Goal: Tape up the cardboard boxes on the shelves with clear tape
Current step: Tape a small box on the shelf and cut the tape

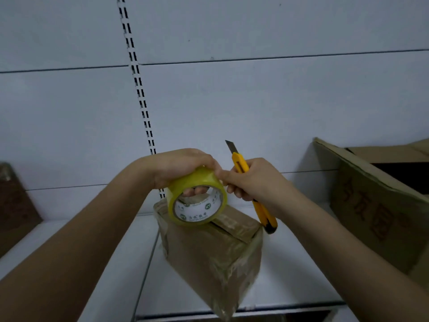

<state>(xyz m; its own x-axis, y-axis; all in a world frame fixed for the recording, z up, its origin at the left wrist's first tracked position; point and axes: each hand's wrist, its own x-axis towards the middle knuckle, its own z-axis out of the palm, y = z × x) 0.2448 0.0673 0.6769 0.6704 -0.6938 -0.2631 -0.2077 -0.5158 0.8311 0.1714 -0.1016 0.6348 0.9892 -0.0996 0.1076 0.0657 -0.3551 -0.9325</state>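
Gripped by the left hand, fingers hooked through its core, the tape roll rests on the small cardboard box near its top rear edge. Right hand clasps a yellow utility knife, blade up, thumb touching the roll. White shelf lies bare either side; a larger open box stands well right.

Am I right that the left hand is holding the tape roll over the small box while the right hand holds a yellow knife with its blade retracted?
Not quite: in the head view the yellow knife in the right hand has its blade extended. The left hand does hold the tape roll over the small box.
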